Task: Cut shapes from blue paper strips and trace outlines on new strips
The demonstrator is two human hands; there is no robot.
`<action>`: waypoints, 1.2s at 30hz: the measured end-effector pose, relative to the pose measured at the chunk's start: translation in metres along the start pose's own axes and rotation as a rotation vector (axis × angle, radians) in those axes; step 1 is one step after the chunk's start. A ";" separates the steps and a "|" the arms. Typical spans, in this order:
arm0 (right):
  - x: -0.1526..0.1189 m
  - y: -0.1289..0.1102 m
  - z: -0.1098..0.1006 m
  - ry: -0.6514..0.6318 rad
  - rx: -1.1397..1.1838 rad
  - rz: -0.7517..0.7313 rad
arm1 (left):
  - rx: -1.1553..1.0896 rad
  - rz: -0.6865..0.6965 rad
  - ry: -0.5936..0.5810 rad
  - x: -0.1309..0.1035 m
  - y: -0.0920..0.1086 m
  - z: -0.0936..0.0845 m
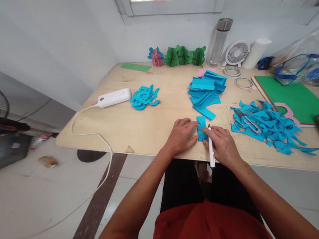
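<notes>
A small blue paper rectangle (201, 122) lies on the table near its front edge, between my hands. The fingertips and thumb of my left hand (182, 137) hold its left side, fingers bent. My right hand (223, 144) grips a white pen (211, 149), dark tip pointing away from me, while its fingertips touch the paper's right side. Part of the paper is hidden by my fingers. Beyond it is a loose pile of folded blue paper strips (204, 92). Blue paper scraps (269, 126) lie right of my right hand, with scissors (249, 122) on top.
Cut blue paper shapes (144, 97) lie left of centre beside a white power bank (114, 98) with a cable. Green paper figures (183, 56), a clear bottle (218, 45) and a small fan (237, 53) stand along the wall. Green sheets (300, 98) lie at right.
</notes>
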State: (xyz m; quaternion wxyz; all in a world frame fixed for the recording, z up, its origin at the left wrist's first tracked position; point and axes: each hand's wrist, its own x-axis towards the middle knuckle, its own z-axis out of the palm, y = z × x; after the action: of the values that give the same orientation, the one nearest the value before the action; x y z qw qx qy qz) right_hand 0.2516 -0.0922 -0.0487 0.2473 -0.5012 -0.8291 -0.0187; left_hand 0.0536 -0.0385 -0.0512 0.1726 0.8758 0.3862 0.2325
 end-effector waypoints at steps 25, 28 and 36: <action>0.001 0.000 0.001 -0.011 -0.036 -0.015 | -0.077 -0.012 0.036 -0.001 0.000 -0.002; 0.000 0.000 0.001 -0.013 -0.031 -0.019 | -0.085 -0.023 0.041 -0.001 0.000 -0.003; 0.001 -0.002 0.001 -0.008 -0.061 -0.032 | -0.069 -0.015 0.059 -0.001 -0.001 -0.002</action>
State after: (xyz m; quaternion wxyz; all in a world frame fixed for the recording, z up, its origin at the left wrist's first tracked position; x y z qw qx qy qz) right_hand 0.2496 -0.0921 -0.0488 0.2283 -0.4950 -0.8371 -0.0458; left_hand 0.0515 -0.0385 -0.0505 0.1931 0.8591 0.3894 0.2704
